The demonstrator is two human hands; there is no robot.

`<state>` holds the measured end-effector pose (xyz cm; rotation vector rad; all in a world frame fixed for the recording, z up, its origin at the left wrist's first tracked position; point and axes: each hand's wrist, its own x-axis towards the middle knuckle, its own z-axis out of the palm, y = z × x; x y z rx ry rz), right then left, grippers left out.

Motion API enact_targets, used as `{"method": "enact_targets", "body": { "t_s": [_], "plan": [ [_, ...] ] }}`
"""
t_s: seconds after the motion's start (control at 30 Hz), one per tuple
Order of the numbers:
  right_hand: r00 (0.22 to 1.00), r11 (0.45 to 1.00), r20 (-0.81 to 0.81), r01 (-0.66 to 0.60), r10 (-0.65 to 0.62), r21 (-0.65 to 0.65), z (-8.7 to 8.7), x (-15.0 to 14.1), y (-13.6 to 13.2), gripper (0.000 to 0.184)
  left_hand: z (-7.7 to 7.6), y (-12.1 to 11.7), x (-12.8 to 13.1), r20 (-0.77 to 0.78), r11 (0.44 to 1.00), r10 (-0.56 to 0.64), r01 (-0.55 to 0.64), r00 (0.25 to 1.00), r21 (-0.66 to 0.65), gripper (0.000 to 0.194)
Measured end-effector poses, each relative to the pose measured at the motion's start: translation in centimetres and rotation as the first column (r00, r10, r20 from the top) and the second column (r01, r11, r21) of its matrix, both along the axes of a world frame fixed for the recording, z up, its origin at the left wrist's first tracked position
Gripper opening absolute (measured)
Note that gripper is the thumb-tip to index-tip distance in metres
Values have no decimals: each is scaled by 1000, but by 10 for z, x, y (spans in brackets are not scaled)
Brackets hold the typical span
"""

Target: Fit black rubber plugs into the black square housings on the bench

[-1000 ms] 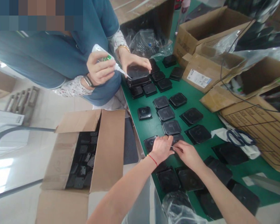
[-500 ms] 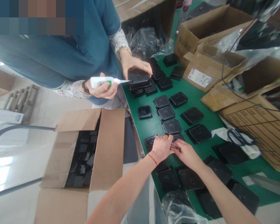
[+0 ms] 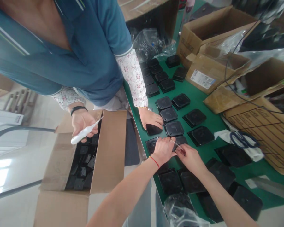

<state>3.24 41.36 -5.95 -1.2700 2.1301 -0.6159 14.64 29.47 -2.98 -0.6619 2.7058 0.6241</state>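
My left hand (image 3: 164, 148) and my right hand (image 3: 188, 156) meet over a black square plastic part (image 3: 179, 139) near the front of the green table (image 3: 153, 126). Both have their fingers pinched together on a thin pale pin-like tool (image 3: 177, 144) that runs between them. A red string circles my left wrist. Flat black parts (image 3: 170, 181) lie just below my hands. A co-worker's hand (image 3: 150, 118) sets a black part (image 3: 153, 129) down right beside my left hand. The co-worker's other hand (image 3: 82, 123) holds a white glue bottle (image 3: 81, 135) over an open box.
An open cardboard box (image 3: 109, 151) of black parts stands left of the table. Rows of black parts (image 3: 174, 128) cover the green surface. Cardboard boxes (image 3: 262, 126) line the right side, with blue-handled scissors (image 3: 243, 139) on a white cloth. Clear plastic bags (image 3: 182, 211) lie at the front.
The co-worker leaned forward, brought one hand down with a black part next to my left hand, and lowered the glue bottle over the box. My hands stayed in place.
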Motion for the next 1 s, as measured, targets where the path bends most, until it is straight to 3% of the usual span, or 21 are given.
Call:
{"method": "enact_targets", "body": {
  "t_s": [0.13,0.47,0.77,1.0],
  "plan": [
    [997,998,-43,63,-62,16,-4,5,0,14,-1,0,-1,-9,1000,-5,4,1000,-8,56],
    [999,996,-33,-38,35,-79,1,7,3,16,-5,0,1,-11,1000,-4,4,1000,-2,52],
    [999,981,8,47,-47,-189,-3,11,6,21,-2,-2,-1,-36,1000,-23,24,999,20,48],
    [999,982,-45,0,-9,-190,0,17,16,26,-7,0,-1,-1,1000,7,-7,1000,-12,48]
  ]
}}
